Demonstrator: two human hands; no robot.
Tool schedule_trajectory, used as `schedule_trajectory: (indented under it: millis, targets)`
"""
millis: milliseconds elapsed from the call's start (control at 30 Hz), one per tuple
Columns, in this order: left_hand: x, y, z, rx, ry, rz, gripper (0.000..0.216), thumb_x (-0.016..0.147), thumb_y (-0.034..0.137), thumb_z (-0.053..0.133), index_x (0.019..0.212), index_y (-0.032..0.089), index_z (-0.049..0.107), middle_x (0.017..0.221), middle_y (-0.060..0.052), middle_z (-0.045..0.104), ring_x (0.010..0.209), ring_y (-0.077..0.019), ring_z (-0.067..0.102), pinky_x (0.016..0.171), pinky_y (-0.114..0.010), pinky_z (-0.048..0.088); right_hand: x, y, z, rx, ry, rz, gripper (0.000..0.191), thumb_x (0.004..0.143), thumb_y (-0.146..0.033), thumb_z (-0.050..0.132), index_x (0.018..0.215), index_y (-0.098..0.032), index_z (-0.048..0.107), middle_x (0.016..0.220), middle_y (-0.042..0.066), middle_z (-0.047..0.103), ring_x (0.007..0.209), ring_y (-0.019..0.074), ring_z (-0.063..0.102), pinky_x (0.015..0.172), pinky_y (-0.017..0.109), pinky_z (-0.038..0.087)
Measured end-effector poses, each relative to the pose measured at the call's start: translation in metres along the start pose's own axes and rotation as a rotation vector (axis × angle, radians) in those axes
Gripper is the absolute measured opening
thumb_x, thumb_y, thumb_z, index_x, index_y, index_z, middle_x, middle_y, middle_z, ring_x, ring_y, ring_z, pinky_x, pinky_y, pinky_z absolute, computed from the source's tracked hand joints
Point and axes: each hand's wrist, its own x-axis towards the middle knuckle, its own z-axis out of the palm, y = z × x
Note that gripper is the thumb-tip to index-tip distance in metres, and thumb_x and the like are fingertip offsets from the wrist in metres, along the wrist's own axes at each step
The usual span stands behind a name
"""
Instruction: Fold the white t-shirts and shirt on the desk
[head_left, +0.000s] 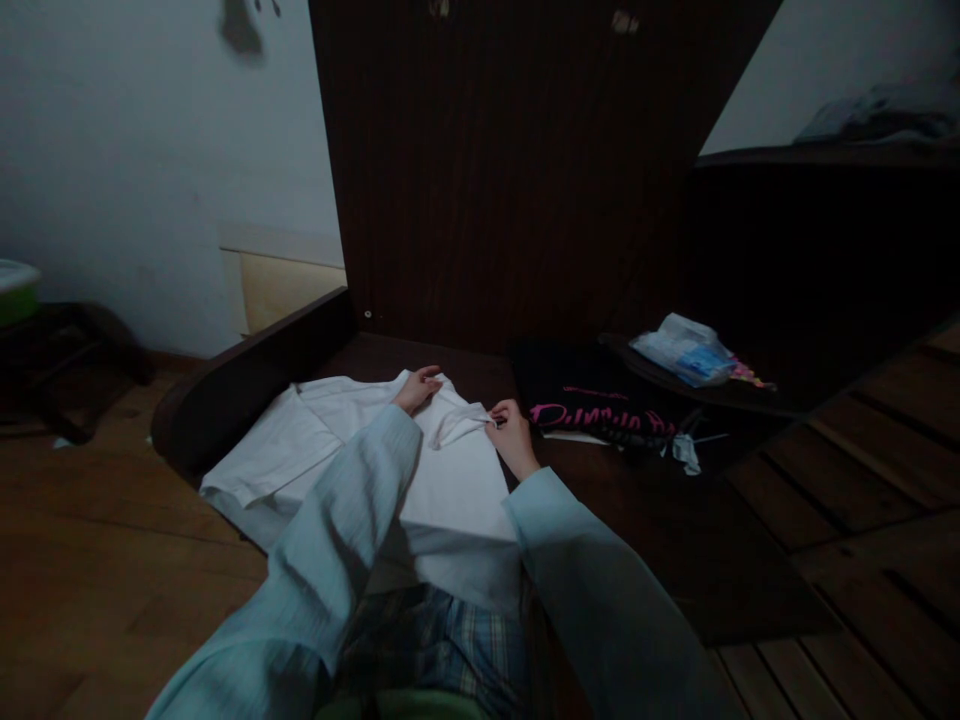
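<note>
A white shirt point(450, 490) lies spread on a dark wooden board, partly folded, with a sleeve turned in at the left. My left hand point(417, 388) rests on the shirt's upper edge near the collar, fingers curled against the cloth. My right hand point(511, 432) pinches the collar's right end at the shirt's edge. Both arms wear pale blue sleeves. A plaid cloth point(431, 640) lies under the shirt's near edge.
A black garment with pink lettering point(592, 405) lies right of the shirt. A plastic packet point(686, 352) sits on a dark tray behind it. A tall dark wooden panel point(525, 160) stands behind. Wooden slats point(862, 480) run at the right; a low dark table point(52, 350) is far left.
</note>
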Motion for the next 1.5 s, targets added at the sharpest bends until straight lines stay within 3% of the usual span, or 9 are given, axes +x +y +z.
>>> schedule_trajectory:
  millis: [133,267,433,567,800,1100,1233,1367,1500]
  targets:
    - [0.0,0.0,0.001,-0.013,-0.006,-0.002,0.048,0.068,0.005,0.059,0.115,0.012,0.05,0.063,0.003,0.056,0.049,-0.0043,0.047,0.05,-0.016,0.038,-0.002,-0.004,0.002,0.077,-0.158,-0.039,0.03,0.062,-0.017,0.06,0.092,-0.019,0.056,0.063,-0.004,0.053,0.059,0.0129,0.049,0.059,0.025,0.041]
    - [0.001,-0.001,0.004,-0.023,-0.014,-0.003,0.057,0.064,-0.001,0.059,0.118,0.013,0.048,0.074,0.001,0.06,0.057,-0.0046,0.052,0.057,-0.016,0.042,-0.005,-0.011,0.0,-0.042,-0.202,-0.233,0.01,0.065,-0.014,0.055,0.072,-0.02,0.06,0.073,0.001,0.053,0.071,0.0157,0.05,0.068,0.029,0.041]
    - [0.004,-0.005,0.005,-0.033,-0.064,0.011,0.064,0.062,-0.003,0.057,0.122,0.016,0.044,0.092,-0.005,0.062,0.072,-0.0073,0.057,0.065,-0.018,0.044,-0.007,-0.018,-0.004,-0.093,-0.229,-0.417,0.014,0.059,-0.007,0.045,0.064,-0.02,0.048,0.076,0.003,0.053,0.078,0.0176,0.05,0.073,0.03,0.04]
    - [0.006,-0.007,0.005,0.024,-0.074,0.072,0.058,0.063,-0.001,0.058,0.118,0.015,0.049,0.096,-0.008,0.062,0.082,-0.0108,0.057,0.068,-0.021,0.045,-0.009,-0.02,-0.005,-0.143,-0.258,-0.377,0.011,0.059,-0.012,0.045,0.064,-0.022,0.042,0.064,-0.001,0.046,0.065,0.0159,0.047,0.064,0.027,0.038]
    - [0.005,-0.008,0.008,0.147,-0.059,0.109,0.033,0.068,0.016,0.06,0.101,0.012,0.058,0.076,-0.004,0.062,0.059,-0.0088,0.053,0.056,-0.021,0.042,-0.009,-0.022,-0.004,-0.038,-0.083,-0.21,0.003,0.066,-0.022,0.045,0.069,-0.022,0.044,0.06,-0.003,0.047,0.056,0.0123,0.044,0.055,0.024,0.036]
    - [-0.015,0.013,0.003,0.792,0.005,0.25,0.044,0.064,0.028,0.064,0.105,0.016,0.058,0.071,-0.002,0.062,0.067,-0.0161,0.056,0.06,-0.023,0.04,-0.009,-0.022,-0.004,-0.15,-0.066,-0.347,0.005,0.066,-0.021,0.05,0.067,-0.021,0.045,0.066,0.0,0.05,0.064,0.0152,0.047,0.063,0.028,0.038]
    - [-0.016,0.013,0.003,0.694,-0.012,0.277,0.04,0.062,0.017,0.063,0.102,0.014,0.06,0.073,-0.003,0.063,0.068,-0.016,0.057,0.062,-0.024,0.043,-0.009,-0.028,-0.007,-0.134,-0.072,-0.394,0.011,0.07,-0.024,0.051,0.063,-0.022,0.043,0.064,0.0,0.047,0.064,0.0155,0.045,0.062,0.027,0.038]
    - [-0.011,0.007,0.009,0.355,0.022,0.203,0.035,0.068,0.014,0.059,0.103,0.013,0.057,0.077,-0.003,0.06,0.057,-0.0104,0.054,0.058,-0.023,0.044,-0.012,-0.031,-0.011,-0.087,-0.035,-0.41,0.016,0.074,-0.026,0.048,0.059,-0.022,0.042,0.061,0.0,0.046,0.061,0.015,0.044,0.059,0.027,0.036]
    - [-0.008,0.006,0.015,0.2,0.004,0.1,0.031,0.075,0.015,0.054,0.106,0.012,0.052,0.074,-0.003,0.058,0.051,-0.008,0.053,0.055,-0.023,0.044,-0.013,-0.029,-0.012,-0.047,-0.189,-0.371,0.034,0.08,-0.034,0.04,0.048,-0.022,0.041,0.051,0.0,0.045,0.055,0.0139,0.046,0.058,0.027,0.036]
